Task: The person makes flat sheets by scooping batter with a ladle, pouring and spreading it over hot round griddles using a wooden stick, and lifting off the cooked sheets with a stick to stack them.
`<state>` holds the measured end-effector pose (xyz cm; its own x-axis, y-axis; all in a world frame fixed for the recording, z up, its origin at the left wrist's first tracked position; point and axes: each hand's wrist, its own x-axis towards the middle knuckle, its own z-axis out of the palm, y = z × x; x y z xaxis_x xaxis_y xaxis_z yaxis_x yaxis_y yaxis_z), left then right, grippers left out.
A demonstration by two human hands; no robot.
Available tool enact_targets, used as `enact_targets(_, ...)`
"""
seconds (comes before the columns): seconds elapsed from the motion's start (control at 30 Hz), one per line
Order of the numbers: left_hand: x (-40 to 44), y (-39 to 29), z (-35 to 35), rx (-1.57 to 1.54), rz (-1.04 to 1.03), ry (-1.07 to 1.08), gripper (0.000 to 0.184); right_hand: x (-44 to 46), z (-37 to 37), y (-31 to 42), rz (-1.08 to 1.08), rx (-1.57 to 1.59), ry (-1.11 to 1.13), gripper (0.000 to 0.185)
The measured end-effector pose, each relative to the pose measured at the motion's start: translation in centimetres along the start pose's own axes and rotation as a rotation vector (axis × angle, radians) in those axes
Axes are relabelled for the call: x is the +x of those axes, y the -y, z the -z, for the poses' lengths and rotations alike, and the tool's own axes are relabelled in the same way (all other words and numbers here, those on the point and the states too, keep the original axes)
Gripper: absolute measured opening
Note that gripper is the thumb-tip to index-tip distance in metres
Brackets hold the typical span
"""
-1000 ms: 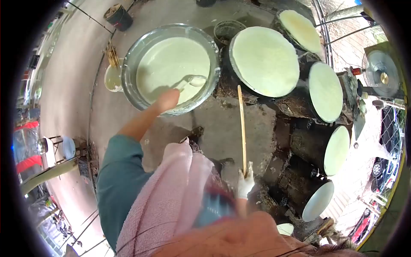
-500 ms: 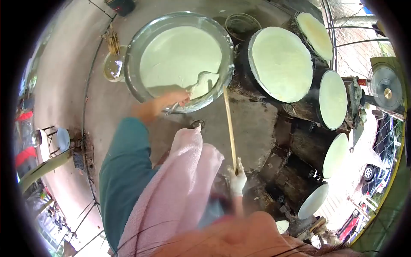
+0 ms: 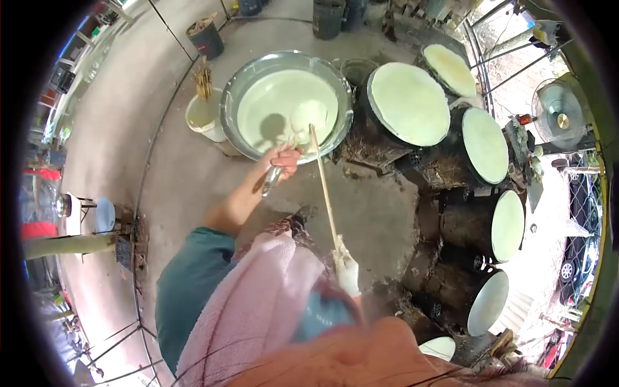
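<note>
My left hand [image 3: 282,161], bare, is closed around the handle of a ladle [image 3: 306,116] near the basin's front rim. The ladle's round bowl is coated with pale batter and appears over the batter [image 3: 258,106] in the wide metal basin [image 3: 230,132], with a dark shadow beside it. In my right hand [image 3: 345,269], which wears a white glove, is the lower end of a long thin wooden stick [image 3: 325,193]. Its far tip overlaps the ladle's near edge in view; whether they touch I cannot tell.
Dark drums topped with round pale sheets [image 3: 409,103] curve along the right. A fan [image 3: 560,113] stands beyond them. Left of the basin is a white bucket [image 3: 205,119] with a bundle of sticks [image 3: 204,84]. A pink towel [image 3: 258,290] hangs at my front.
The ladle's bowl has turned from a tilted pose at the basin's near rim to a rounder view over the batter. The stick's tip has shifted left over the basin. The whole view has shifted.
</note>
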<state>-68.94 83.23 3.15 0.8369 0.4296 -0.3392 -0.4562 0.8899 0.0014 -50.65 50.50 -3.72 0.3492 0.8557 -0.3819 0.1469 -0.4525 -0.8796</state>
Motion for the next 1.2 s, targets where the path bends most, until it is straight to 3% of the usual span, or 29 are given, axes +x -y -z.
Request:
enact_targets(0.03,-1.3,-0.7,-3.3,0.129,-0.038,0.002,0.035,-0.3,0.5,2.2,0.168,0.025,-0.093,0.048)
enact_targets(0.07,-2.0,-1.6,-5.3,0.410,-0.113,0.101,0.036,-1.3,1.3,5.9,0.041,0.262,-0.107,0.052)
enact_targets(0.1,-2.5,-2.7,-7.2,0.692,-0.192,0.200,0.036,-1.2,1.4,4.6,0.130,0.160,-0.210,0.052)
enact_targets(0.13,-2.5,-3.4,-8.8,0.795,-0.246,0.158,0.035,-0.9,1.5,3.4,0.197,0.179,-0.325,0.052)
enact_targets(0.17,-1.7,-4.7,-9.5,0.774,-0.263,0.109,0.036,-0.5,1.6,2.8,0.261,0.198,-0.439,0.052)
enact_targets(0.27,2.3,-8.2,-12.2,0.710,-0.299,-0.036,0.034,2.0,3.8,-0.1,-0.003,0.581,-0.514,0.052)
enact_targets(0.37,7.1,-11.3,-12.3,0.660,-0.244,-0.059,0.031,2.8,6.0,-0.7,0.012,0.617,-0.645,0.050)
enact_targets(0.4,7.3,-9.3,-14.1,0.695,-0.312,-0.146,0.027,2.9,6.6,-0.7,0.047,0.629,-0.702,0.049)
enact_targets(0.5,7.2,-3.0,-15.9,1.313,-0.489,-0.290,0.025,2.4,8.2,-3.0,0.022,0.652,-0.850,0.048)
enact_targets(0.53,7.6,-1.9,-16.1,1.462,-0.455,-0.246,0.026,1.6,8.5,-4.1,0.008,0.607,-0.885,0.048)
enact_targets(0.57,8.3,-0.8,-16.4,1.605,-0.415,-0.197,0.027,1.3,8.6,-4.0,-0.009,0.637,-0.931,0.047)
enact_targets(0.67,12.2,4.1,-18.0,1.412,-0.036,-0.002,0.029,-1.4,8.9,-7.5,-0.038,0.723,-1.100,0.047)
enact_targets(0.77,18.2,9.5,-17.7,1.203,0.490,0.112,0.031,-4.3,10.6,-8.2,-0.060,0.701,-1.212,0.048)
enact_targets(0.8,20.3,12.2,-16.7,1.178,0.652,0.117,0.032,-5.8,11.3,-9.0,-0.158,0.695,-1.216,0.047)
enact_targets(0.9,25.7,22.1,-14.0,0.980,1.050,0.070,0.032,-9.4,12.9,-13.4,-0.176,0.792,-1.343,0.046)
enact_targets(1.03,29.8,39.2,-15.1,1.053,1.248,0.128,0.034,-14.9,17.0,-17.3,-0.171,0.863,-1.649,0.045)
enact_targets(1.2,34.7,60.7,-19.1,1.212,1.322,0.453,0.036,-20.0,24.5,-23.3,-0.115,1.076,-1.844,0.048)
